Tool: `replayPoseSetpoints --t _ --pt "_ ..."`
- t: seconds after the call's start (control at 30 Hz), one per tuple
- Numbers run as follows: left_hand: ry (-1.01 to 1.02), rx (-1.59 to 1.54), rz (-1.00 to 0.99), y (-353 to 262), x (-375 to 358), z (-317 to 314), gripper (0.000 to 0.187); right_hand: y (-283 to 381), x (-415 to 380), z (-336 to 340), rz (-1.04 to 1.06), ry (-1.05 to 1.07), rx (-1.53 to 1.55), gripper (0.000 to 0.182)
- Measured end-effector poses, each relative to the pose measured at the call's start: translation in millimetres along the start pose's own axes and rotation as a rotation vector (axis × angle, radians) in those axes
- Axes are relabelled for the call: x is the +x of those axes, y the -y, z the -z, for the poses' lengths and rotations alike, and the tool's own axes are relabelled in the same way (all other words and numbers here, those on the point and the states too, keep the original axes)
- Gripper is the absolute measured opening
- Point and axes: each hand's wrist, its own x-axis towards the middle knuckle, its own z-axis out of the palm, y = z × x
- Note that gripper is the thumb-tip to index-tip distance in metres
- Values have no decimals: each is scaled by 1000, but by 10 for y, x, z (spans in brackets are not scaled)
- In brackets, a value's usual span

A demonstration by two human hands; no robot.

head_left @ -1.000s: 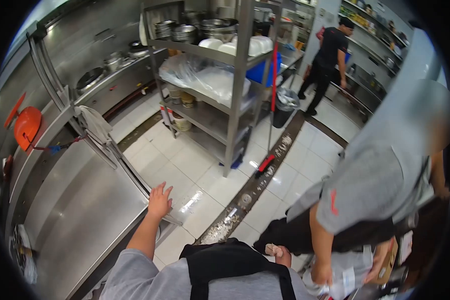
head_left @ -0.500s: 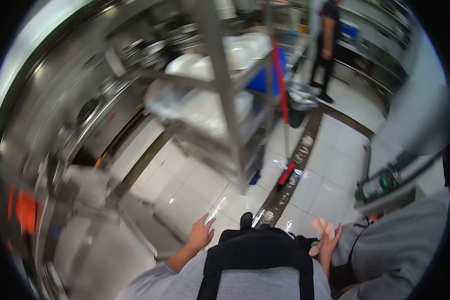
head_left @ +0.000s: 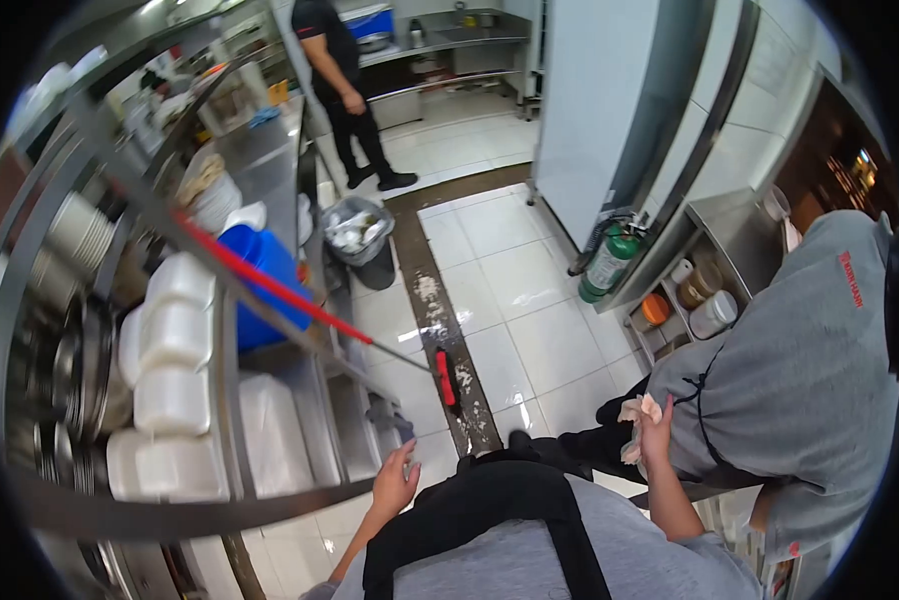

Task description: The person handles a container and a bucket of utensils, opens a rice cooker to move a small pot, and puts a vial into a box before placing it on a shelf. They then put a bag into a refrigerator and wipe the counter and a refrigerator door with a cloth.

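Note:
Near the bottom centre, my left hand is raised with its fingers extended, close to the lower end of the metal shelf unit and holding nothing. My right hand is closed around a crumpled pale cloth or tissue, beside the grey shirt of a co-worker. Stacked white foam containers stand on the shelf to the left of my left hand. A black strap garment covers the front of my grey shirt.
A red-handled squeegee leans across a wet floor channel. Beyond are a lined bin and a person in black. A fire extinguisher is by a tall steel cabinet; a low shelf holds tubs.
The view has swung to the right, so the shelf unit and person in black now appear farther left. The co-worker in grey is more fully visible. My right hand still holds the cloth.

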Motion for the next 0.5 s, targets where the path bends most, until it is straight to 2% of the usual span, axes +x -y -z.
replayPoseSetpoints --t 0.1,0.13,0.2,0.23,0.27,0.33,0.4,0.47,0.5 --pt "42 -98 88 15 388 -197 51 -125 540 -138 9 -58 108 76" --pt "48 -99 83 21 511 -268 51 -172 740 -203 9 -66 107 76" --pt "100 -48 141 16 797 -395 53 -189 1244 -432 -40 -29 302 74" --pt "112 -55 141 69 950 -479 53 -215 1531 -554 -58 -28 282 74" --pt "108 -50 143 21 1129 -500 53 -269 1790 -701 -56 -99 226 61" --pt "110 -76 176 -171 1384 -513 52 -420 2412 -864 -176 148 261 42" --pt "98 -81 196 -382 1682 -520 51 -259 2826 -1146 -196 136 246 38" --pt "0 -71 192 -423 1901 -582 50 11 3183 -1433 -211 121 227 34" --pt "-51 -166 255 -280 1969 -703 47 208 3356 -1534 -204 218 237 33"
